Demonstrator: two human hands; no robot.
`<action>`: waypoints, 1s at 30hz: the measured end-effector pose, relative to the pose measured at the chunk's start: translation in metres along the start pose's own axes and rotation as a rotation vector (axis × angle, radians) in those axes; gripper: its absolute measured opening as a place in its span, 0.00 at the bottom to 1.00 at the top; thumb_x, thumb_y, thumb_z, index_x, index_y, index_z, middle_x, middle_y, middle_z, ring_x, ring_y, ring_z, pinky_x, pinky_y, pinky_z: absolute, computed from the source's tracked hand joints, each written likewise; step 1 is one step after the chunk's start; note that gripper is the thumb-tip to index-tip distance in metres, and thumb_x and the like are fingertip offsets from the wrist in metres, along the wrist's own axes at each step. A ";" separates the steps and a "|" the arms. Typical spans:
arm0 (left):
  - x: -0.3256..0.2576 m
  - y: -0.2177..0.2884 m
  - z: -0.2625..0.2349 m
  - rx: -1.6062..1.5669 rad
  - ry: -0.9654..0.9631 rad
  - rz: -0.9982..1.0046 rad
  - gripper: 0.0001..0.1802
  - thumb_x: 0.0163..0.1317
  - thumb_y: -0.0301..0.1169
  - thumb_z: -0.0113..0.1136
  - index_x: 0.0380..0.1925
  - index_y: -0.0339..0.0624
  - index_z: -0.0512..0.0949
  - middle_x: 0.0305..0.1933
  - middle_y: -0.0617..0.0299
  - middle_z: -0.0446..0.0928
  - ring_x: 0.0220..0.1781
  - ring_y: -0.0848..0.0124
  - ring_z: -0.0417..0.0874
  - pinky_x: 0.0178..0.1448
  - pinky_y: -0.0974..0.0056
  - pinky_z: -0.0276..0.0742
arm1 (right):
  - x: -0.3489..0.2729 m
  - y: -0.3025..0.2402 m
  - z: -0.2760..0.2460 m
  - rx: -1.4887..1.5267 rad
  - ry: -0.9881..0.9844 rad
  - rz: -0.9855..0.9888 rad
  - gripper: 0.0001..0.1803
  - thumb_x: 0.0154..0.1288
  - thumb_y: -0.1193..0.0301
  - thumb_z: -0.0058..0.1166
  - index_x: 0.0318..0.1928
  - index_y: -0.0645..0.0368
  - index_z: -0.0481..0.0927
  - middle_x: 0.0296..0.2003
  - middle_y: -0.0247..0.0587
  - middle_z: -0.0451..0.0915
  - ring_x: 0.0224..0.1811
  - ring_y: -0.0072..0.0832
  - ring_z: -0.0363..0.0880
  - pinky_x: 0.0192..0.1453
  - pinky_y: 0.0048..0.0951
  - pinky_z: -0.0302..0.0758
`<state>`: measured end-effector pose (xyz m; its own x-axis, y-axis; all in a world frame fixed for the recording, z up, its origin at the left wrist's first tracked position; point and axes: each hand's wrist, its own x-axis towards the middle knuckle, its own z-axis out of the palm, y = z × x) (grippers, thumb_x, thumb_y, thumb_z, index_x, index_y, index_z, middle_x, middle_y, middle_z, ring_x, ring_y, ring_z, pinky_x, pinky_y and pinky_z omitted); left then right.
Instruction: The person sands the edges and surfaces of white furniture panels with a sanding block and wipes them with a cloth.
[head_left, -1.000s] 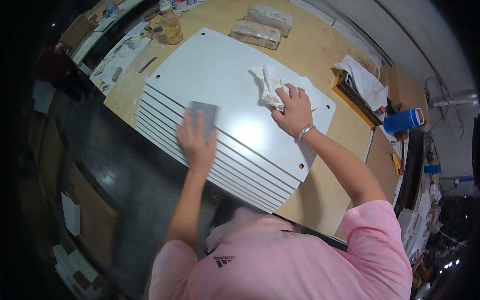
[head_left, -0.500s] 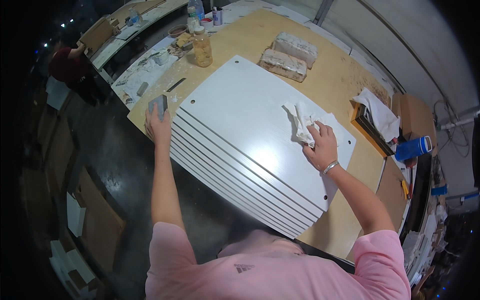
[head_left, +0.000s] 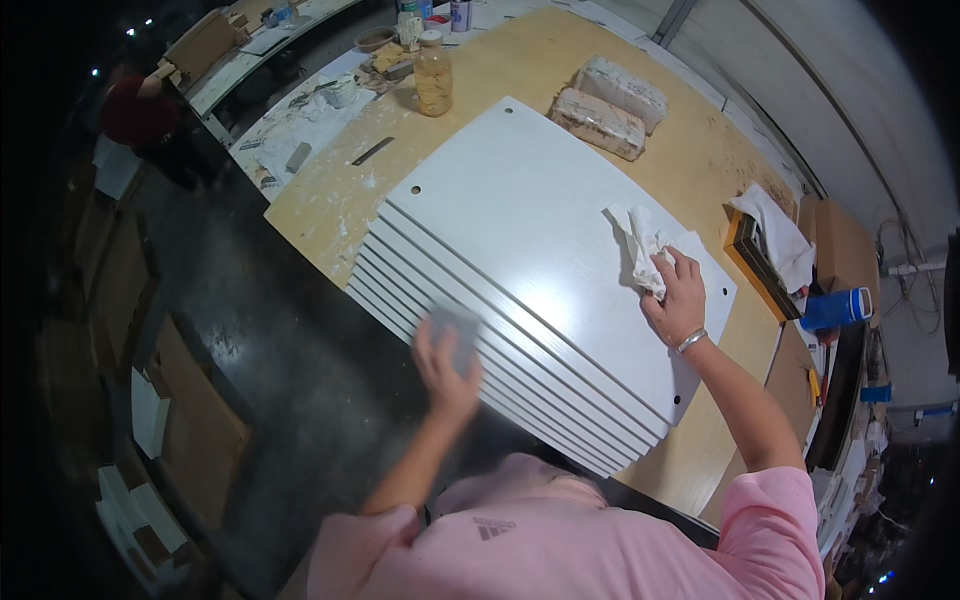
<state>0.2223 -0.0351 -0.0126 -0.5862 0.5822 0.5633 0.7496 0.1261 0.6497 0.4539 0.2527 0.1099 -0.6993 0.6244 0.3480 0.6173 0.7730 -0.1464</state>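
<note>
A fanned stack of white boards [head_left: 520, 215] lies on the workbench, each stepped out from the one above, with round holes near the top board's corners. My left hand [head_left: 445, 380] is closed around a grey sanding block [head_left: 455, 332], blurred by motion, over the stepped edges on the near left side. Whether the block touches the edges, I cannot tell. On the top board's right part, my right hand [head_left: 680, 302] grips a crumpled white cloth [head_left: 638, 243], its loose end spread to the left of the fingers.
Two wrapped blocks [head_left: 600, 120] and a jar with yellowish contents [head_left: 433, 80] stand behind the boards. A dark flat strip [head_left: 373, 151] lies to the left. At the right are a box with a cloth [head_left: 770, 240] and a blue bottle [head_left: 835, 308]. Another person [head_left: 140, 115] stands far left.
My left hand has swung from the far left corner toward me and to the right, carrying the sanding block. The right hand stays on the cloth; the whole view has shifted slightly.
</note>
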 end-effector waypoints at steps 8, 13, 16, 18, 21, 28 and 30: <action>0.003 0.008 -0.027 -0.050 0.013 -0.056 0.30 0.54 0.22 0.65 0.60 0.37 0.72 0.69 0.35 0.63 0.69 0.39 0.67 0.68 0.41 0.66 | 0.004 -0.004 0.004 0.007 0.008 -0.039 0.29 0.47 0.64 0.57 0.54 0.56 0.79 0.59 0.52 0.74 0.57 0.53 0.70 0.61 0.47 0.71; -0.075 0.106 0.002 -0.153 -0.169 0.081 0.28 0.52 0.21 0.65 0.56 0.42 0.76 0.66 0.36 0.67 0.65 0.38 0.71 0.65 0.40 0.70 | 0.002 0.002 0.007 0.001 0.033 -0.062 0.28 0.49 0.64 0.58 0.54 0.55 0.79 0.59 0.53 0.74 0.56 0.52 0.71 0.61 0.47 0.71; -0.097 0.129 0.002 -0.372 -0.267 0.221 0.25 0.50 0.22 0.67 0.51 0.42 0.78 0.60 0.37 0.73 0.58 0.37 0.75 0.62 0.41 0.72 | -0.004 0.006 0.013 0.009 0.040 -0.074 0.27 0.50 0.63 0.58 0.54 0.55 0.79 0.58 0.53 0.74 0.55 0.52 0.71 0.60 0.47 0.72; -0.069 0.107 0.003 -0.200 -0.121 0.024 0.26 0.50 0.17 0.65 0.53 0.37 0.77 0.66 0.35 0.68 0.60 0.36 0.73 0.59 0.42 0.73 | -0.005 0.011 0.012 0.003 0.062 -0.080 0.26 0.50 0.63 0.58 0.53 0.54 0.79 0.58 0.53 0.75 0.54 0.51 0.72 0.59 0.47 0.72; -0.066 0.117 0.017 -0.010 0.093 -0.117 0.29 0.50 0.17 0.66 0.57 0.37 0.76 0.67 0.33 0.66 0.63 0.39 0.72 0.60 0.43 0.73 | -0.009 0.010 0.015 0.009 0.082 -0.086 0.25 0.51 0.61 0.58 0.52 0.52 0.79 0.56 0.51 0.76 0.52 0.50 0.72 0.57 0.46 0.72; -0.185 0.234 0.051 -0.269 -0.098 0.200 0.31 0.47 0.19 0.67 0.56 0.39 0.77 0.63 0.32 0.70 0.59 0.37 0.75 0.60 0.43 0.74 | -0.008 0.015 0.022 -0.008 0.102 -0.073 0.24 0.55 0.55 0.56 0.52 0.50 0.80 0.48 0.45 0.78 0.48 0.46 0.73 0.51 0.44 0.73; -0.149 0.210 0.043 -0.141 0.003 -0.106 0.31 0.49 0.19 0.67 0.57 0.39 0.77 0.66 0.37 0.69 0.63 0.38 0.73 0.63 0.47 0.73 | -0.010 0.017 0.023 -0.010 0.093 -0.066 0.23 0.55 0.55 0.56 0.51 0.50 0.80 0.48 0.45 0.78 0.48 0.46 0.73 0.50 0.44 0.73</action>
<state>0.4802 -0.0611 0.0177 -0.6606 0.5691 0.4896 0.6336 0.0728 0.7702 0.4635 0.2620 0.0830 -0.7026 0.5586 0.4409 0.5746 0.8108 -0.1114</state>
